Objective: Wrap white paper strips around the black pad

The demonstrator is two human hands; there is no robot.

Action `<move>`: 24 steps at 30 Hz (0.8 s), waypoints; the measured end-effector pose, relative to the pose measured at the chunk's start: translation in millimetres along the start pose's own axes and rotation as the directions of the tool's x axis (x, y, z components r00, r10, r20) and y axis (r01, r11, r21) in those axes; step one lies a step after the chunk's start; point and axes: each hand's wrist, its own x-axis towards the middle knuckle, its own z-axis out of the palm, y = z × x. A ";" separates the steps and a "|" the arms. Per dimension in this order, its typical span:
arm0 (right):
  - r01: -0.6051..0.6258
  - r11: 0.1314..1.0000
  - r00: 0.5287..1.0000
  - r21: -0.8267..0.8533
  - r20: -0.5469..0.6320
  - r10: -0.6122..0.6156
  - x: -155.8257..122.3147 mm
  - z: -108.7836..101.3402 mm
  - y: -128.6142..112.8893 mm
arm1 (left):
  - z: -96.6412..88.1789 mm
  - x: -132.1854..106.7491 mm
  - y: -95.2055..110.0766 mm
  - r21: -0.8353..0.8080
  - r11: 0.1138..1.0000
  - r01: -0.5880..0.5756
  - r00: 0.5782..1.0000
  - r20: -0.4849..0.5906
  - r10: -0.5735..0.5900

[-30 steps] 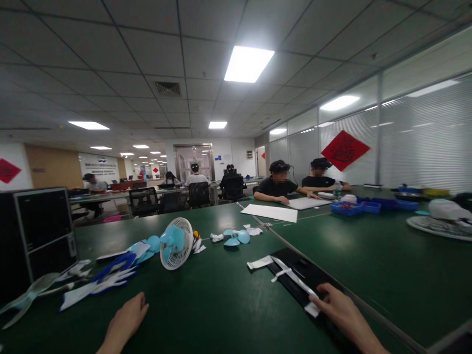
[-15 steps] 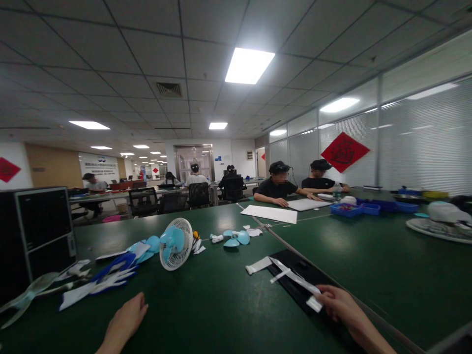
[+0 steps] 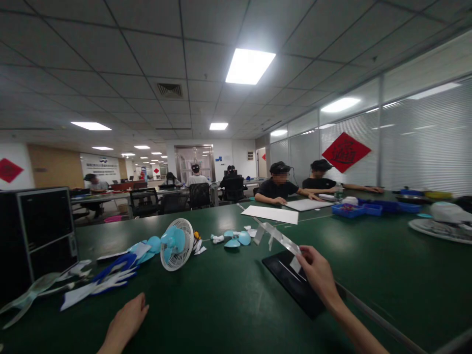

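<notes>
My right hand (image 3: pixel 319 275) pinches one end of a long, shiny whitish strip (image 3: pixel 282 239), perhaps tape or plastic film, with short pieces hanging from it. The strip is in the air, slanting away to the upper left. Below it a flat black panel (image 3: pixel 311 297) lies on the green table (image 3: pixel 221 305). My left hand (image 3: pixel 127 317) rests at the lower left with its fingers curled in, and nothing shows in it. Beyond that hand are blue-and-white gloves (image 3: pixel 110 280) and a small fan (image 3: pixel 188 246) with light-blue blades and a white guard.
A loose light-blue fan blade (image 3: pixel 232 242) lies mid-table. To the left stands a black cabinet (image 3: pixel 46 226). Across the table, a co-worker (image 3: pixel 278 187) has hands on a white board (image 3: pixel 308 204). Blue trays (image 3: pixel 348 210) stand at the right.
My right hand has lifted the shiny strip off the black panel, moving up and slightly left. My left hand has barely moved. One co-worker's arm now stretches to the right.
</notes>
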 end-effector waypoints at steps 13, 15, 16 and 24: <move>0.405 0.709 0.899 -0.577 0.392 -0.194 27.7 99.9 20.7 | -10.4 -12.5 13.7 -0.037 0.999 0.039 0.999 0.011 -0.039; 0.442 0.706 0.869 -0.553 0.461 -0.183 22.4 105.9 21.5 | -11.5 -12.7 13.6 -0.059 0.997 0.054 0.998 0.034 -0.052; 0.457 0.711 0.854 -0.535 0.488 -0.181 20.5 107.9 22.2 | -12.0 -12.5 13.0 -0.067 0.996 0.059 0.997 0.049 -0.055; 0.398 0.755 0.886 -0.520 0.432 -0.170 33.3 82.7 33.6 | -8.0 -7.0 6.4 -0.061 0.997 0.040 0.998 0.056 -0.036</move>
